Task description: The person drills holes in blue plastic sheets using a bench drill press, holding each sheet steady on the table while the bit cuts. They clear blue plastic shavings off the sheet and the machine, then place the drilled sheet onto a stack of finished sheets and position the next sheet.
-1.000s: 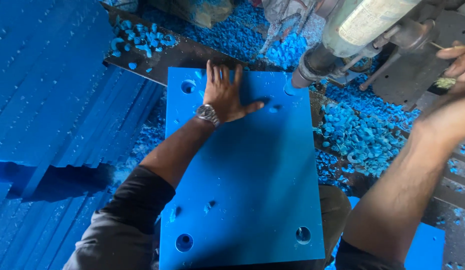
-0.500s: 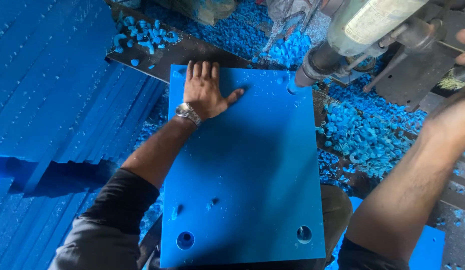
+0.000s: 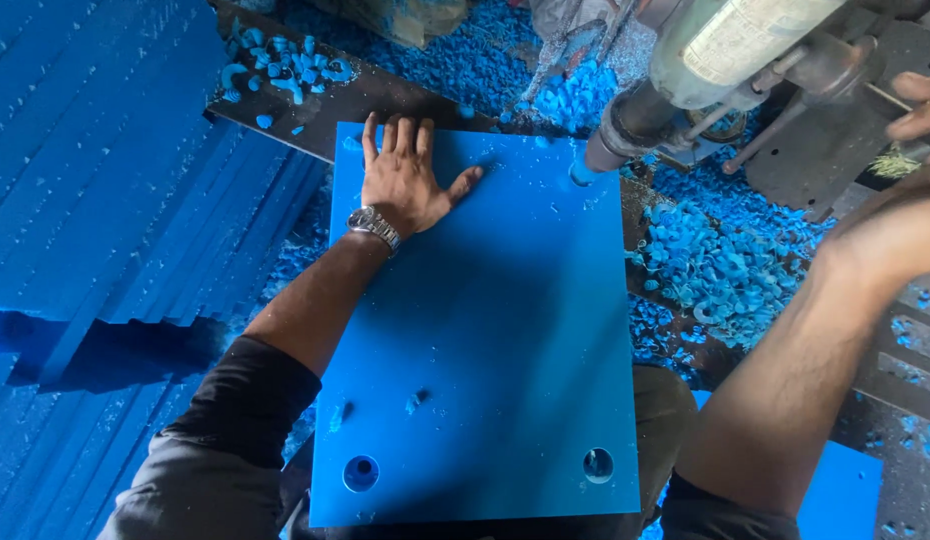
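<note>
Your left hand [image 3: 405,180] lies flat, fingers spread, on the far-left corner of the flat blue rectangular plastic sheet [image 3: 485,340], gripping nothing. Your right hand [image 3: 910,150] reaches to the far right beside the grey drill press [image 3: 705,60]; its grip cannot be told.

Blue plate [image 3: 485,330] lies flat — two round holes near its close edge, perhaps small chips.

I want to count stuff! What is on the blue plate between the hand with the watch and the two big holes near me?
In the head view, mostly bare blue plate. Between the left hand and the holes lie only the forearm and a few small blue chips.
</note>
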